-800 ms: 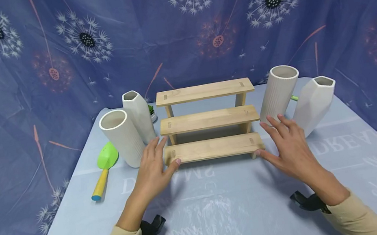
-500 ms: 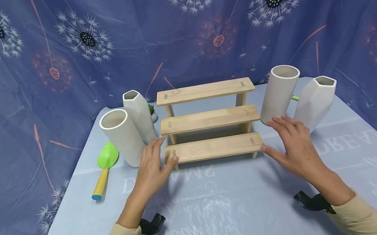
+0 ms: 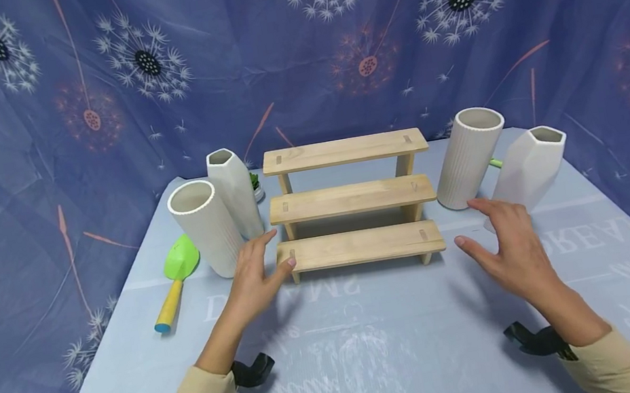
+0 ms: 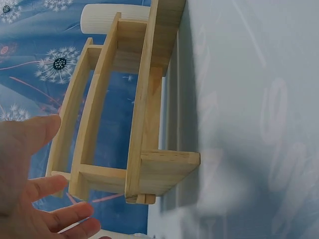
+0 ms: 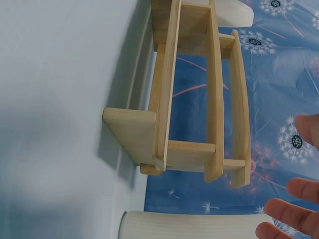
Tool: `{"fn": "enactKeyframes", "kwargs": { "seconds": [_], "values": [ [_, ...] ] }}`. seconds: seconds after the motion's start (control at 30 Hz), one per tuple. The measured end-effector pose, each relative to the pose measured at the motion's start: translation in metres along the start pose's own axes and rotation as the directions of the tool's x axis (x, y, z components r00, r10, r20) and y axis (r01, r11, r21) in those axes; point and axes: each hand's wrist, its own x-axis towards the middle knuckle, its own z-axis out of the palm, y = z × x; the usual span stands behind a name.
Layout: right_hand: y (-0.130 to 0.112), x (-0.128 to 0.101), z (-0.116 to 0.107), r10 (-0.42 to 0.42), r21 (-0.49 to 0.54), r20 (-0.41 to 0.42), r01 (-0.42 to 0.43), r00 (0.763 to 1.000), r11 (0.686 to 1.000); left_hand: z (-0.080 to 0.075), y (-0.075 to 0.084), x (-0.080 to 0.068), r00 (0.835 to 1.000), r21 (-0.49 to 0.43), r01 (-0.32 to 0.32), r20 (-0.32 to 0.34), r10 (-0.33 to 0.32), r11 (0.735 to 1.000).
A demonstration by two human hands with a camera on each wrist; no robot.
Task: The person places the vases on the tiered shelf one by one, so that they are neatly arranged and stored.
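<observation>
Outward from the three-tier wooden stand [image 3: 352, 199], the right hand [image 3: 514, 251] has drawn away, its fingers apart and the stand to their left. Spread too are the fingers of the left hand [image 3: 252, 287], near the stand's left end. Both wrist views show the pale, grained boards edge-on; only the head view shows the green trowel [image 3: 174, 282] left of the left fingers. Beyond the right fingers are a ribbed cylindrical vase [image 3: 470, 161] and a smooth faceted vase [image 3: 533, 165], both white.

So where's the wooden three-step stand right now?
In the head view, the wooden stand sits centrally on the table, in front of the blue backdrop, between the left pair of white vases and the right pair.
</observation>
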Motion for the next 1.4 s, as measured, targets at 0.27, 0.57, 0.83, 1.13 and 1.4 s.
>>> {"fn": "enactKeyframes", "kwargs": {
  "seconds": [0.27, 0.57, 0.83, 1.13, 1.4],
  "values": [
    [0.004, -0.002, -0.007, 0.119, 0.031, -0.023, -0.118, 0.993, 0.992, 0.000, -0.007, 0.003, 0.997, -0.089, 0.079, 0.019, -0.077, 0.993],
    [0.008, -0.006, -0.016, 0.232, 0.062, -0.019, -0.231, 0.972, 0.971, 0.001, -0.013, 0.007, 0.991, -0.126, 0.130, 0.043, -0.125, 0.983],
    [0.016, -0.008, -0.020, 0.301, 0.065, -0.057, -0.297, 0.952, 0.953, 0.004, -0.019, 0.012, 0.991, -0.143, 0.128, 0.064, -0.120, 0.981],
    [0.027, -0.011, -0.024, 0.389, 0.112, -0.088, -0.379, 0.917, 0.919, 0.008, -0.029, 0.018, 0.973, -0.217, 0.198, 0.158, -0.166, 0.956],
    [0.034, -0.011, -0.025, 0.381, 0.140, -0.158, -0.362, 0.911, 0.922, 0.011, -0.035, 0.020, 0.968, -0.311, 0.212, 0.199, -0.155, 0.926]
  ]
}}
